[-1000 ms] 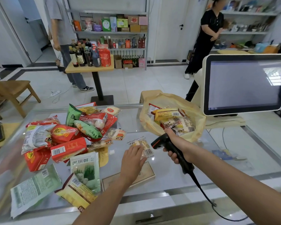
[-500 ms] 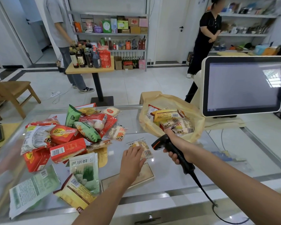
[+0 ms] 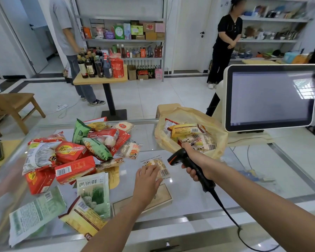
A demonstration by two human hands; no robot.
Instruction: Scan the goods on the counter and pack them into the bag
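The left hand (image 3: 147,176) lies flat and open on a small snack packet (image 3: 157,167); the right hand (image 3: 195,166) grips a barcode scanner (image 3: 182,158) beside the bag (image 3: 222,140).

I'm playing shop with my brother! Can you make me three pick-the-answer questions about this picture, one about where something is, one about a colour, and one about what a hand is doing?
1. Where is the bag?
A. On the chair
B. On the counter beside the screen
C. On the floor

2. What colour is the scanner?
A. Black
B. White
C. Green

3. What is the left hand doing?
A. Waving
B. Holding a bottle
C. Resting on a small packet

Answers: 1 B, it sits left of the screen. 2 A, black in the right hand. 3 C, fingers lie on the small packet.
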